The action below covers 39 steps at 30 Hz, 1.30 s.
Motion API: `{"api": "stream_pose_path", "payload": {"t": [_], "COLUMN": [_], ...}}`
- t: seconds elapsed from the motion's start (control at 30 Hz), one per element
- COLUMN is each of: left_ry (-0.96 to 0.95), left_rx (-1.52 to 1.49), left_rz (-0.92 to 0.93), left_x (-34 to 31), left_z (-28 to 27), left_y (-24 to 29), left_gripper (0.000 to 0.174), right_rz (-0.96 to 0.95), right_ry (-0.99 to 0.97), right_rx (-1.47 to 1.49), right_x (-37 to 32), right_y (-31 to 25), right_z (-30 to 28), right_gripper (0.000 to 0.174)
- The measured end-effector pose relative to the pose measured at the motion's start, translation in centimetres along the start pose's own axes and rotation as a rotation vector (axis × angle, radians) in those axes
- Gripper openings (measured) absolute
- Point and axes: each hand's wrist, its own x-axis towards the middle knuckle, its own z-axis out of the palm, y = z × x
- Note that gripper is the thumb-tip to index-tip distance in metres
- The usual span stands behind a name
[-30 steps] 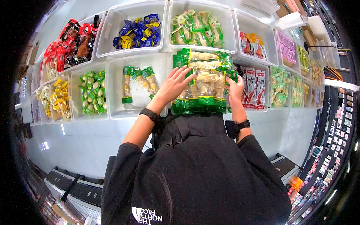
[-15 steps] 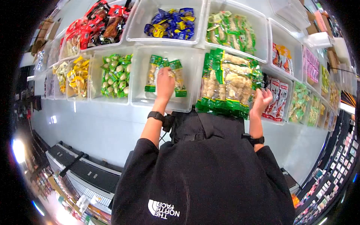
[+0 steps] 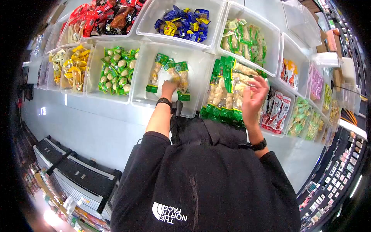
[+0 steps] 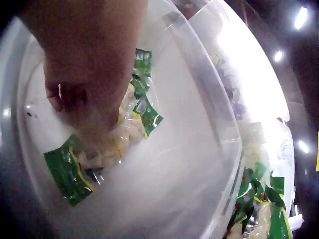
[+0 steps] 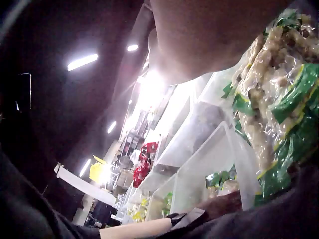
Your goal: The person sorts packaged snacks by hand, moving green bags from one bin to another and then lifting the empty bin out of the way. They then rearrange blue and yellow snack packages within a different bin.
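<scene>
My left hand (image 3: pixel 169 88) is inside a white plastic bin (image 3: pixel 140 91), fingers curled down at a clear snack packet with green ends (image 4: pixel 67 169) and pale, knobbly contents. That packet lies on the bin floor with a few like it, their green tops (image 3: pixel 181 66) fanned out at the back. In the left wrist view the hand (image 4: pixel 89 64) hides the packet's middle. My right hand (image 3: pixel 255 100) is raised at the right side of a tall pile of similar packets (image 3: pixel 218 96). Its fingers are loosely bent, holding nothing.
Left of the bin stand bins of green-wrapped round snacks (image 3: pixel 118 71) and yellow packets (image 3: pixel 77 67). Behind are bins of blue packets (image 3: pixel 185 25), red packets (image 3: pixel 112 19) and more green packets (image 3: pixel 245 42). Red-and-white packets (image 3: pixel 277 110) lie right of the pile.
My left hand has left the top of the pile and moved left, down into the neighbouring bin. My right hand has let go of a packet at the pile's edge and lifted. The head view has shifted.
</scene>
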Motion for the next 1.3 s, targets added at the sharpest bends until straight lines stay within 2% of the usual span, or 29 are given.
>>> {"api": "stream_pose_path", "payload": {"t": [0.23,0.3,0.33,0.4,0.53,0.6,0.7,0.73,0.8,0.9,0.93,0.97,1.0,1.03,1.07,1.1,1.17,1.2,1.23,1.27,1.3], "left_ry": [0.148,0.22,0.218,0.213,0.221,0.282,0.249,0.256,0.326,0.249,0.252,0.276,0.297,0.298,0.312,0.325,0.253,0.165,0.07,0.111,0.065], "left_rx": [-0.098,-0.151,-0.154,-0.163,-0.223,-0.116,-0.041,-0.038,-0.047,0.039,0.042,0.046,0.049,0.051,0.085,0.121,0.154,-0.049,-0.247,-0.219,-0.341], "left_rz": [0.011,0.106,0.104,0.198,0.344,0.486,0.443,0.442,0.597,0.703,0.708,0.859,1.01,1.014,1.183,1.352,1.363,1.287,1.204,1.23,1.169], "left_x": [-2.0,-1.8,-1.5,-1.3,-1.9,-2.6,-4.3,-4.9,-6.4,-12.4,-14.4,-16.2,-17.8,-19.1,-20.2,-21.0,-21.6,-22.1,-22.4,-21.4,-21.0], "left_z": [1.7,2.2,2.3,2.4,1.5,0.6,-0.9,-1.4,-2.3,-5.3,-5.8,-6.1,-6.4,-6.7,-6.9,-6.8,-6.3,-6.5,-6.4,-6.1,-5.6], "left_y": [0.8,0.9,1.1,1.6,2.2,2.3,2.7,2.9,3.5,6.6,7.3,7.9,8.3,8.8,9.1,9.1,8.9,9.2,9.5,9.6,9.7], "left_gripper": [0.058,0.045,0.045,0.03,0.021,0.02,0.018,0.018,0.017,0.014,0.014,0.013,0.013,0.013,0.013,0.014,0.018,0.023,0.027,0.035,0.037], "right_rz": [0.071,0.078,0.096,0.109,0.189,0.201,0.248,0.264,0.3,0.329,0.402,0.397,0.514,0.631,0.767,0.766,0.749,0.723,0.719,0.706,0.691], "right_ry": [-0.172,-0.18,-0.184,-0.19,-0.208,-0.245,-0.337,-0.47,-0.662,-0.607,-0.557,-0.552,-0.558,-0.562,-0.532,-0.53,-0.458,-0.405,-0.38,-0.324,-0.265], "right_rx": [0.108,0.101,0.105,0.106,0.14,0.123,0.148,0.101,0.114,0.178,0.241,0.244,0.384,0.525,0.328,0.33,0.483,0.639,0.633,0.697,0.761], "right_x": [-1.1,-1.2,-1.2,-1.2,-1.4,-1.8,-2.0,-2.0,-2.4,-2.9,-3.5,-3.4,-3.3,-3.3,-3.1,-2.9,-2.4,-2.5,-2.5,-2.5,-2.5], "right_y": [-0.3,-0.1,0.0,0.2,0.5,0.8,0.9,0.9,2.1,0.7,1.6,1.4,1.1,1.0,1.7,1.1,-1.0,-1.1,-1.3,-1.4,-1.6], "right_z": [3.0,3.1,3.1,2.8,2.7,2.6,3.3,3.5,4.4,6.0,6.7,7.0,7.1,7.1,6.9,6.2,4.7,4.1,3.3,2.4,1.4], "right_gripper": [0.048,0.047,0.047,0.047,0.04,0.036,0.03,0.03,0.032,0.034,0.04,0.04,0.04,0.04,0.033,0.033,0.027,0.024,0.024,0.023,0.023]}}
